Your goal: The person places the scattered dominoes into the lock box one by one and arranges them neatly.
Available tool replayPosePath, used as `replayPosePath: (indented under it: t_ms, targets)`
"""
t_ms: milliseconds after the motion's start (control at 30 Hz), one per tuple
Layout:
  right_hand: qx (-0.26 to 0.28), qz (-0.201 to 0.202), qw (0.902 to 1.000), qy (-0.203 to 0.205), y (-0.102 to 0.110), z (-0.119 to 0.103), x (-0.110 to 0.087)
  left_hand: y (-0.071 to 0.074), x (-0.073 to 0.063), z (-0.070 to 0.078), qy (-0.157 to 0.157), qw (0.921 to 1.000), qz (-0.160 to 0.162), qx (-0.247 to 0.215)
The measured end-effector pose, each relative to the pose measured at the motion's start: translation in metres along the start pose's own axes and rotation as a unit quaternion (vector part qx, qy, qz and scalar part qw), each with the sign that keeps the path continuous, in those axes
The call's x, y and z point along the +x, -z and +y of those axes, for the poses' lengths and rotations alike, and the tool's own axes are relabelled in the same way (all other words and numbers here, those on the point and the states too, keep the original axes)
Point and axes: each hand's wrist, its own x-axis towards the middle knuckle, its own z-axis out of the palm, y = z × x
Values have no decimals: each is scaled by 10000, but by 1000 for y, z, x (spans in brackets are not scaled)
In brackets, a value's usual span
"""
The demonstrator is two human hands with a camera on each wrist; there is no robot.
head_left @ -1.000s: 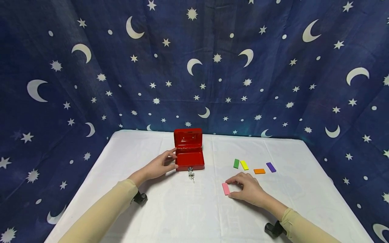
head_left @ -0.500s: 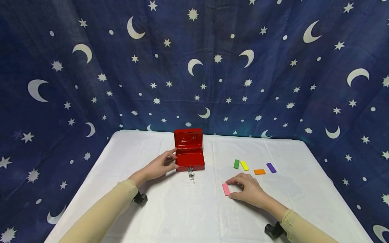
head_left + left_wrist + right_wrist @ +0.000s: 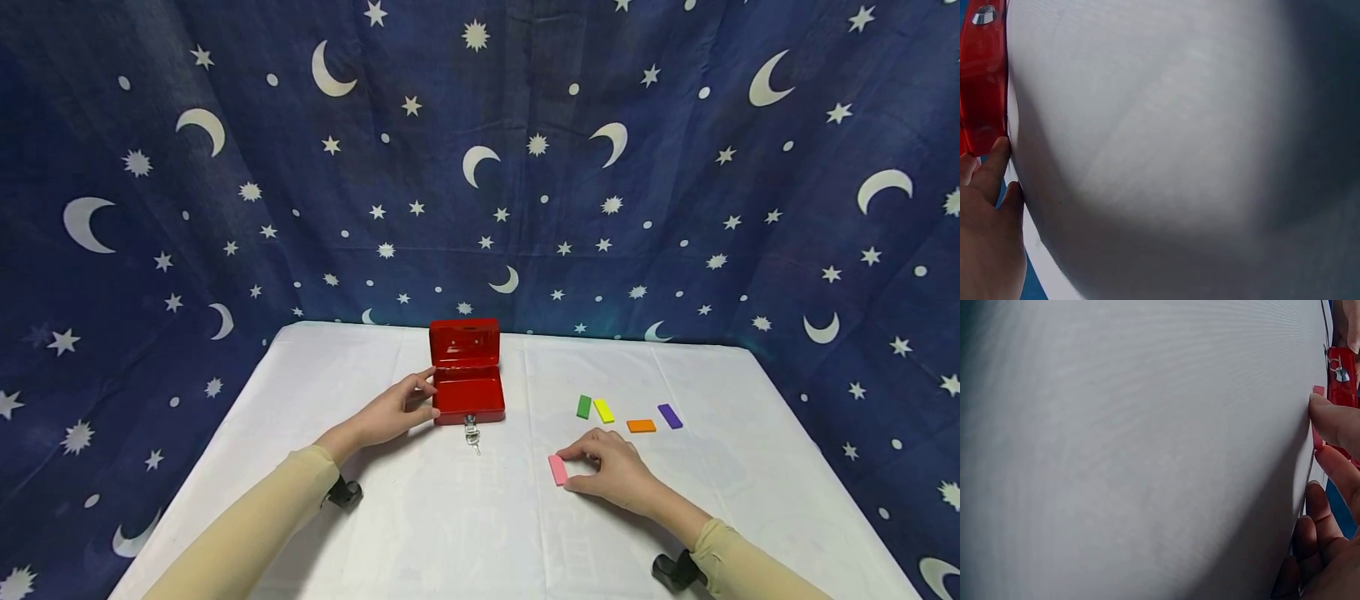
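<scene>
A red metal cash box [image 3: 469, 393] stands on the table with its lid [image 3: 465, 342] raised. A lock with keys [image 3: 472, 433] hangs at its front. My left hand [image 3: 390, 408] rests against the box's left side, thumb near the front corner, other fingers farther back; its fingertips also meet the box in the left wrist view. My right hand [image 3: 611, 468] pinches a pink domino-shaped block [image 3: 557, 469] between thumb and index finger, at its right-hand edge. The block lies flat on the cloth. In the right wrist view the thumb partly covers the pink block [image 3: 1318, 432].
Farther back, right of the box, lie green [image 3: 584, 407], yellow [image 3: 603, 410], orange [image 3: 641, 426] and purple [image 3: 670, 416] blocks. A white cloth [image 3: 480, 525] covers the table. Behind it hangs a dark blue curtain [image 3: 420, 167] with moons and stars.
</scene>
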Motion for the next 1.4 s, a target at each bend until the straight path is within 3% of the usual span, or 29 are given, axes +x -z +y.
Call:
replayPosePath:
  t_ms: [900, 1400]
  targets:
    - [-33, -128, 9998, -147, 1, -2, 2, 0, 0, -1, -80, 9998, -48, -164]
    - [-248, -41, 9996, 93, 2, -5, 6, -1, 0, -1, 21, 10000, -31, -63]
